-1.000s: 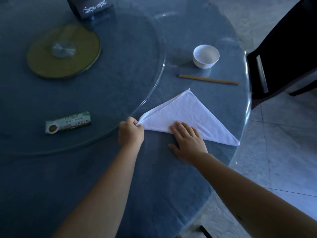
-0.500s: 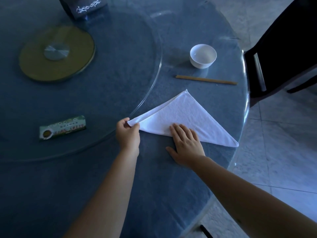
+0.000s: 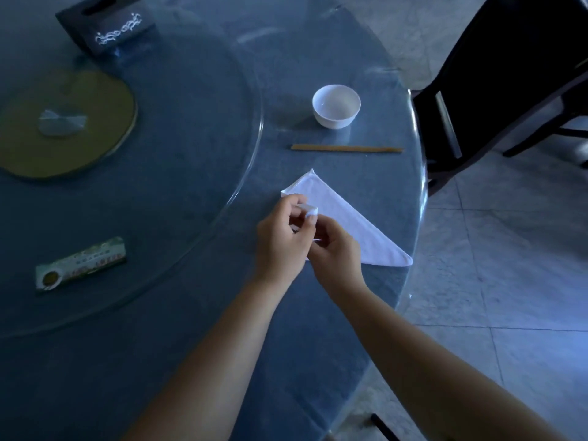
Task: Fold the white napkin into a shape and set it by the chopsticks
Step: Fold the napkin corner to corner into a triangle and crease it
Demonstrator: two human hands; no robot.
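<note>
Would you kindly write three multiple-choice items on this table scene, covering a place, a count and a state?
1. Where does the small white ceramic bowl stand relative to the wooden chopsticks?
A beyond them
B nearer the person
C on them

2. How many bowls are on the round glass-topped table?
A one
B two
C three

3. What state is the white cloth napkin in?
A flat square
B triangle, one corner lifted
C rolled up

Key: A, the bowl sits past the chopsticks; A, only one shows; B, the left hand pinches a raised corner beside the right hand.
</note>
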